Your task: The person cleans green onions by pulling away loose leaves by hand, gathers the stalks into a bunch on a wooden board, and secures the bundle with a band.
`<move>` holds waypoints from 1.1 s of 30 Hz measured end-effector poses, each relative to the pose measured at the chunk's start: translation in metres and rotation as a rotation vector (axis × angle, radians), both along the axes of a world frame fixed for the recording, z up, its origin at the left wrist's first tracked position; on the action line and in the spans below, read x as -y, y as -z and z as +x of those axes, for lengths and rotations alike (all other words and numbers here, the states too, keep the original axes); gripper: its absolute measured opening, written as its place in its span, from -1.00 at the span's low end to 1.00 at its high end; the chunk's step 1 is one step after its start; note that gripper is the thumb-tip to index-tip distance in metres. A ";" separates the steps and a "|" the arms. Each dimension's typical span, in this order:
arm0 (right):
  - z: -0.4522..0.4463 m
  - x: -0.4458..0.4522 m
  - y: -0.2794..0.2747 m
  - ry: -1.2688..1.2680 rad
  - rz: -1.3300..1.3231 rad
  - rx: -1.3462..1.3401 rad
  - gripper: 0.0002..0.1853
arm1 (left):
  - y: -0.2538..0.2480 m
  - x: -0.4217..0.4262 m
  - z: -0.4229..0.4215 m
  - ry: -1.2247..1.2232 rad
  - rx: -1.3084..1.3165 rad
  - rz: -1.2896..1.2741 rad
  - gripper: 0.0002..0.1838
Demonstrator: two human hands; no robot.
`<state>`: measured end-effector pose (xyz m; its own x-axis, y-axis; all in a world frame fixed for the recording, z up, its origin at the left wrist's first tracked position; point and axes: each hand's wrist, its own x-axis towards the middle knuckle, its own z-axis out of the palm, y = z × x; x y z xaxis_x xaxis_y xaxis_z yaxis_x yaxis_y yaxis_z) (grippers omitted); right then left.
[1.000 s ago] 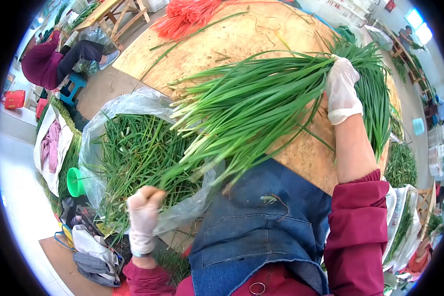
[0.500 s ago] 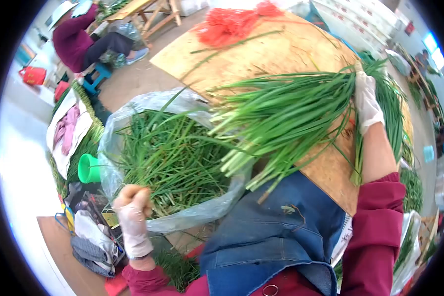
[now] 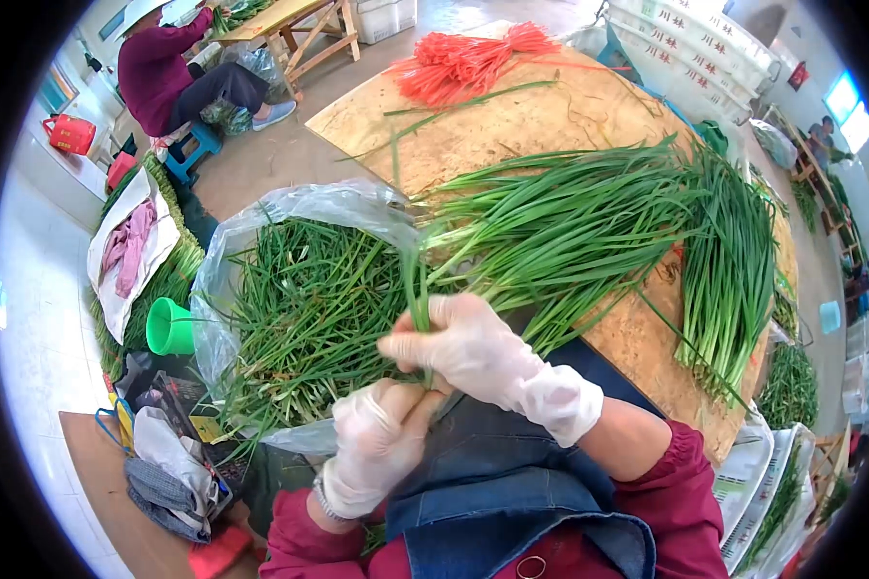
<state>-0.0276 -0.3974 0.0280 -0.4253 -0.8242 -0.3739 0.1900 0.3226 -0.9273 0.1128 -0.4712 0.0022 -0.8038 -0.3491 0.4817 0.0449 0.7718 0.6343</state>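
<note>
My left hand [image 3: 375,446], in a thin white glove, is closed round the lower ends of a few green chive stalks [image 3: 417,285]. Just above it my right hand [image 3: 483,357], gloved too, pinches the same stalks, which point upward. Both hands are near the front rim of a clear plastic bag [image 3: 304,198] holding loose chive leaves [image 3: 323,309]. Beyond my right hand, a large spread of chives [image 3: 589,217] lies on the wooden board, pale stem ends toward me. A neater chive bundle [image 3: 729,270] lies at its right.
Red ties [image 3: 468,68] are piled on the far part of the wooden board [image 3: 377,116]. A green cup [image 3: 169,328] stands left of the bag. White crates [image 3: 690,48] are stacked behind. A person [image 3: 159,72] sits on a blue stool [image 3: 193,150] at the far left.
My right hand has left the large chives, which now lie on the board, and come down to the middle. My left hand has moved right to meet it at a few stalks.
</note>
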 end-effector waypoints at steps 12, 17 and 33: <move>-0.052 -0.086 -0.110 0.594 -0.596 -0.741 -0.67 | 0.017 0.069 0.035 -0.502 0.166 -0.685 -0.75; -0.016 -0.154 -0.003 0.982 -0.330 0.053 -0.70 | 0.029 -0.034 -0.021 0.227 0.136 -0.155 -0.80; 0.009 -0.119 0.066 0.923 -0.212 0.361 -0.85 | 0.045 -0.079 -0.074 0.249 0.080 -0.099 -0.90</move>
